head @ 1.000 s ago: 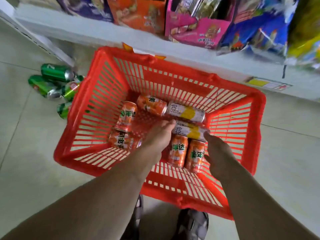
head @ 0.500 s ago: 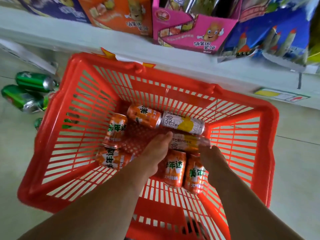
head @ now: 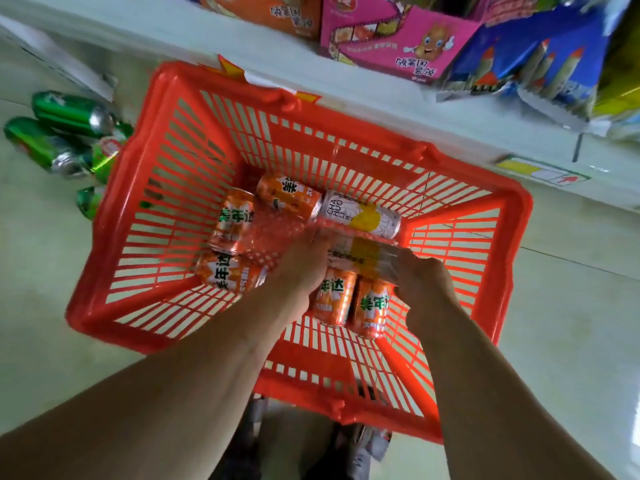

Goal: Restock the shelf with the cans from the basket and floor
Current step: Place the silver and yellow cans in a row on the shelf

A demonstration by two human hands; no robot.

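Observation:
An orange plastic basket stands on the floor below the shelf. Several orange cans lie on their sides in it, along with a white and yellow can near the far wall. A second white and yellow can is blurred and lies between my hands. My left hand grips its left end and my right hand grips its right end. Several green cans lie on the floor to the left of the basket.
The white shelf edge runs just behind the basket. On it stand an orange box, a pink box and blue snack bags. A yellow price label hangs on the lower edge. My shoes show under the basket's near rim.
Both hands closed in on the nearer white and yellow can and now hold it by its ends. The can is blurred with motion. The camera has moved closer to the basket.

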